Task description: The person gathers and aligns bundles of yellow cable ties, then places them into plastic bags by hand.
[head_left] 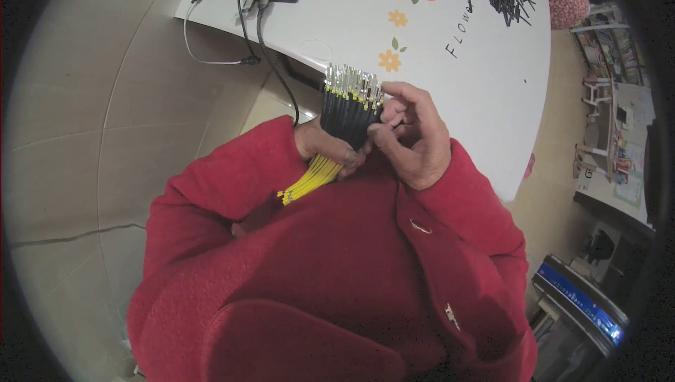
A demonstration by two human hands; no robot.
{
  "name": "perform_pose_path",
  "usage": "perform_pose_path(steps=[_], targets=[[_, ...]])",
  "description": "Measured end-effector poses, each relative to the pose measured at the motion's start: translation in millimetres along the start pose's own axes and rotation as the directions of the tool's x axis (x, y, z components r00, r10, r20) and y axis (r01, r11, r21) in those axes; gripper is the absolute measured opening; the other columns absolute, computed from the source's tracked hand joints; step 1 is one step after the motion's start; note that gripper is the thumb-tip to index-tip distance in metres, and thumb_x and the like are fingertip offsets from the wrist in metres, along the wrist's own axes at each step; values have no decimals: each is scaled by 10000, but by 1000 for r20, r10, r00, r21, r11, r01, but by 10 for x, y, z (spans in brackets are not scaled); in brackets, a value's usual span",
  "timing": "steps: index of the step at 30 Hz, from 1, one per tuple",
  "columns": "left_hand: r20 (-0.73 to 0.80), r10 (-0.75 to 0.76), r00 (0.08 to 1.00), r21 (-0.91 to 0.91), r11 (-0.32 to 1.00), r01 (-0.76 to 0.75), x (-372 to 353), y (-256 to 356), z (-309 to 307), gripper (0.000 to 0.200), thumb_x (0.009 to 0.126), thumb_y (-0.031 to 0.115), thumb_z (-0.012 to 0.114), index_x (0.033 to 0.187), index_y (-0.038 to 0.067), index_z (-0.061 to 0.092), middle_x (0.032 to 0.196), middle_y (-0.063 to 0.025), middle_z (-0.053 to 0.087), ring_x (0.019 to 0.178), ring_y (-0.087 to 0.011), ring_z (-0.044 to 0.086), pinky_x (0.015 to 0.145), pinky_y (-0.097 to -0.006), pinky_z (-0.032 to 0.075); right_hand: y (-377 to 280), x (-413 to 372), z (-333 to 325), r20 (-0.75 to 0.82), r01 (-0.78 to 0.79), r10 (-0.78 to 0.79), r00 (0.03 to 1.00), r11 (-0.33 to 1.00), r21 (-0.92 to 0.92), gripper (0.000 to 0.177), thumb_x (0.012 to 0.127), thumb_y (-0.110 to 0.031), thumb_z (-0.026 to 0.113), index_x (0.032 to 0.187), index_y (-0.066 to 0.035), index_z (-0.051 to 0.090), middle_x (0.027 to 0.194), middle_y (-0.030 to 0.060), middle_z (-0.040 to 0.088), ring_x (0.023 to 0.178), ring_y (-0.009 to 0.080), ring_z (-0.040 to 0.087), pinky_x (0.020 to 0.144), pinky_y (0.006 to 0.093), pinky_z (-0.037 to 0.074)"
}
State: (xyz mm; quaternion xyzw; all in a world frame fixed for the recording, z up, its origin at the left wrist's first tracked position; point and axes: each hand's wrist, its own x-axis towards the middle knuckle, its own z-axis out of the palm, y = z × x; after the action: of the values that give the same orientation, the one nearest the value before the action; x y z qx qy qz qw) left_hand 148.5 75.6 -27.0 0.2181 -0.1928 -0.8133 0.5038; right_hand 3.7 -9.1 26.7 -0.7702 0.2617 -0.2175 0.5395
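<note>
One wire bundle (343, 118) beside surface (464, 100); our left hand (325, 148) clamped around it, metal tips (358, 81) outward, probably keeping them within reach of our right hand (422, 137), at bundle's side; whether that one grips anything, we cannot tell.

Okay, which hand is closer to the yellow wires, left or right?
Left. The left hand grips the bundle just where the yellow wires come out; the right hand is apart from them, higher and to their right.
</note>
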Motion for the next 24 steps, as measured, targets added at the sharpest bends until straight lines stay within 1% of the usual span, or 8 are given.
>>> perform_pose_path(steps=[3, 6, 9, 12, 15, 18, 21, 24], targets=[[34, 22, 999, 30, 999, -23, 43, -35, -90, 288, 563, 86, 634, 810, -9, 521, 533, -151, 482, 429, -216, 487, 411, -278, 389, -48, -18, 0, -67, 0, 7, 998, 995, 103, 320, 793, -54, 588, 1098, -86, 497, 748, -11, 485, 594, 57, 441, 567, 198, 376], [165, 24, 986, 124, 991, -45, 45, -17, -182, 323, 634, 153, 632, 876, -13, 496, 530, -155, 497, 452, -199, 490, 427, -284, 375, 37, 7, -73, -77, 14, -18, 997, 999, -47, 99, 799, -55, 550, 892, -57, 584, 662, -11, 476, 593, 77, 416, 582, 208, 369], [205, 52, 977, -62, 997, -41, -33, -34, -218, 481, 636, 81, 658, 1040, -12, 414, 776, -152, 482, 517, -193, 460, 446, -325, 432, 111, 25, -114, -106, -50, 48, 993, 999, -11, 97, 771, -18, 545, 837, -78, 582, 639, 17, 529, 525, 84, 464, 546, 209, 387], [218, 47, 975, -55, 998, -36, -41, -14, -230, 329, 649, 74, 618, 918, -44, 469, 562, -132, 431, 473, -184, 440, 459, -303, 442, 61, 59, -123, -52, 85, -86, 995, 996, -26, 96, 773, 13, 514, 791, -56, 579, 635, 5, 510, 533, 80, 407, 528, 203, 350], [241, 36, 970, -24, 999, -31, -29, -1, -248, 356, 636, 130, 659, 892, -41, 479, 550, -125, 427, 454, -199, 438, 453, -310, 431, 47, 79, -87, -40, 198, -200, 979, 979, -44, 67, 784, -20, 548, 819, -54, 593, 690, 35, 536, 537, 95, 405, 524, 219, 342], [260, 76, 963, -81, 995, -56, -22, -35, -297, 452, 619, 85, 649, 1003, -48, 452, 598, -159, 442, 439, -240, 455, 435, -347, 429, -19, 106, -32, -44, 243, -240, 970, 966, 85, 53, 789, -40, 555, 808, -59, 600, 674, 40, 519, 498, 96, 398, 483, 218, 326], [191, 38, 981, -27, 999, -33, -6, 31, -189, 359, 614, 122, 669, 870, -34, 471, 574, -141, 441, 467, -191, 434, 450, -296, 418, 73, 73, 20, -15, 182, -182, 983, 983, -3, 94, 781, -13, 549, 845, -52, 604, 724, 64, 553, 552, 108, 479, 518, 222, 369], [213, 42, 976, -71, 997, -27, -19, -22, -271, 361, 645, 86, 643, 924, -41, 454, 630, -151, 459, 495, -207, 470, 474, -309, 435, 33, 67, 37, -32, 93, -93, 995, 996, 13, 99, 784, -35, 551, 854, -57, 618, 731, 49, 558, 573, 102, 466, 543, 222, 372]])
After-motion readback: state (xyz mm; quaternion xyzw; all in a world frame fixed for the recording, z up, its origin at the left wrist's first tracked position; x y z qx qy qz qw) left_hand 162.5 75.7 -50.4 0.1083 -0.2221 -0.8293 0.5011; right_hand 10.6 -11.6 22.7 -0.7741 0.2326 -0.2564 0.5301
